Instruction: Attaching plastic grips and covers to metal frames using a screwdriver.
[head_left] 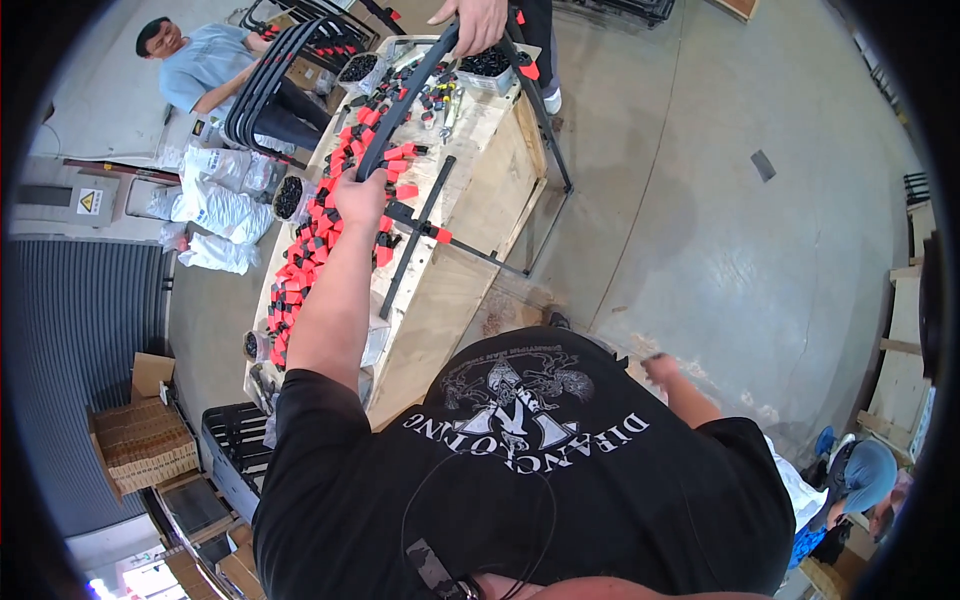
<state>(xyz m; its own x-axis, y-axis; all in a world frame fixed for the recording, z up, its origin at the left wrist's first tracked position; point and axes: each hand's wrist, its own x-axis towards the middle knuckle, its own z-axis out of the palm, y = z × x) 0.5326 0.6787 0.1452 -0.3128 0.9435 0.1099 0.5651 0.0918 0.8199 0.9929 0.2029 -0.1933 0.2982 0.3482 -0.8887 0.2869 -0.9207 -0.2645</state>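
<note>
**A:** State the condition of your left hand.

**B:** Your left hand (360,197) is closed around the lower end of a curved black bar (403,100). The bar slants over the workbench (485,125), above a heap of red and black fittings (310,235).

**A:** Is the upper end of the bar supported?

**B:** A co-worker's hand (478,25) rests on it there. Whether the bar joins the black frame (547,125) at the bench end, you cannot tell from this view.

**A:** State the condition of your right hand.

**B:** Your right hand (658,368) is lowered at your right side, well apart from the bar. It is blurred; whether its fingers are closed or hold anything, you cannot tell.

**A:** Identify the items around the bar.

**B:** To its right, you have a tub of small black parts (487,64) and hand tools (450,108). A straight black bar (405,268) lies on the bench, to the right of your left forearm.
</note>
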